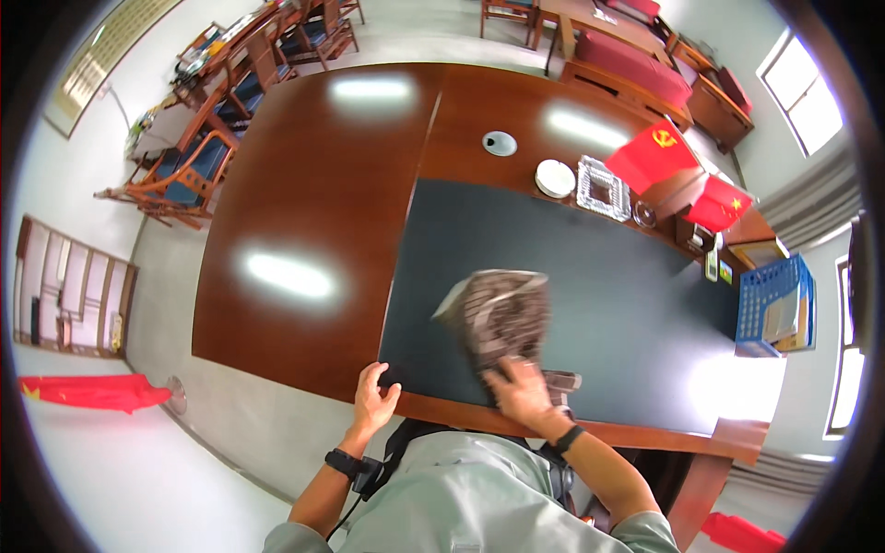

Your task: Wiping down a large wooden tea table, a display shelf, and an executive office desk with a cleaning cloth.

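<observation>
A brown patterned cloth [505,313] with pale edges lies bunched on the dark desk mat [608,304], blurred by motion. My right hand [521,392] is on its near end, with the fingers closed on the fabric; part of the cloth trails out past the wrist side. My left hand [374,398] is at the front edge of the wooden table [295,203], thumb and fingers curved apart and holding nothing. Right beside its fingertips sits a small black object [392,375] whose kind I cannot make out.
Behind the mat stand a white round ashtray [555,179], a clear glass tray [603,188] and small red flags [654,157]. A blue file basket [774,304] with papers is at the right end. Wooden chairs [189,180] stand at far left, a red-cushioned sofa [631,69] at far right.
</observation>
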The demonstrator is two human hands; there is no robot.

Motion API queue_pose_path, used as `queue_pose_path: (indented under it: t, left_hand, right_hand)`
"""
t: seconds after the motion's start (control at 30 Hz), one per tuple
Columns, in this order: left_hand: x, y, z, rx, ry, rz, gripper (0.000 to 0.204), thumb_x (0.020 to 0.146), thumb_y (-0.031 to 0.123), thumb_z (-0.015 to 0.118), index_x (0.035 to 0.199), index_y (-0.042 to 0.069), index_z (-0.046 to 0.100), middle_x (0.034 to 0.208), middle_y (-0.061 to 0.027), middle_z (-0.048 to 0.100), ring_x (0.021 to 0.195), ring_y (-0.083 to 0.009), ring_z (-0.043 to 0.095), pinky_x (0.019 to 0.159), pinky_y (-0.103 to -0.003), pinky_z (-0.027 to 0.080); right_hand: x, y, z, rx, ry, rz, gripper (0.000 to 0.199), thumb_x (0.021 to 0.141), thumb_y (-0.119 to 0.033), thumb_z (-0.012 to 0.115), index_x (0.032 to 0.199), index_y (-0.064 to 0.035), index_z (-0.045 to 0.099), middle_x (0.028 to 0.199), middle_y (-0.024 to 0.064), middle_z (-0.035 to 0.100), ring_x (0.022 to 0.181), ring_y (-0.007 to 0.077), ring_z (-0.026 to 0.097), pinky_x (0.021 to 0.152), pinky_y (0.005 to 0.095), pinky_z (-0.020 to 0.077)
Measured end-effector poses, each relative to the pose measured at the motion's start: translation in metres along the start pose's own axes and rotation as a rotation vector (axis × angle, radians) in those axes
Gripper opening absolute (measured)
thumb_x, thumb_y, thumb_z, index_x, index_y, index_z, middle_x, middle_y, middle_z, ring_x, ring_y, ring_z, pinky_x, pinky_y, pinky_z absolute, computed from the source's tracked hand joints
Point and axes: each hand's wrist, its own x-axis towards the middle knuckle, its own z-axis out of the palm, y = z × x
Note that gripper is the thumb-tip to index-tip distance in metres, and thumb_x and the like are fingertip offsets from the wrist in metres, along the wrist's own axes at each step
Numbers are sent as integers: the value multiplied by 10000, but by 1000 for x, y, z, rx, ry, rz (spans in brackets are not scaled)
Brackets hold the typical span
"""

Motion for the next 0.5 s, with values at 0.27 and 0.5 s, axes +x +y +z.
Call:
queue_pose_path:
  t: [0.27,0.5]
  left_hand:
    - [-44,-90,-38,-277,306,-283,342,849,72,689,1172,13,589,1048,-115,636,893,-194,635,727,-312,535]
    - [-114,-135,-31,-236,0,-384,188,870,134,687,1017,26,642,795,-103,682,733,-194,672,670,-322,540]
  right_hand:
    - [138,-55,31,-83,-204,-566,405,840,-236,612,1244,-204,624,1389,145,500,1277,315,468,985,489,430]
    - [229,-10,0,-180,100,-35,373,798,-160,666,1169,-190,648,1271,141,539,1167,348,522,947,483,458]
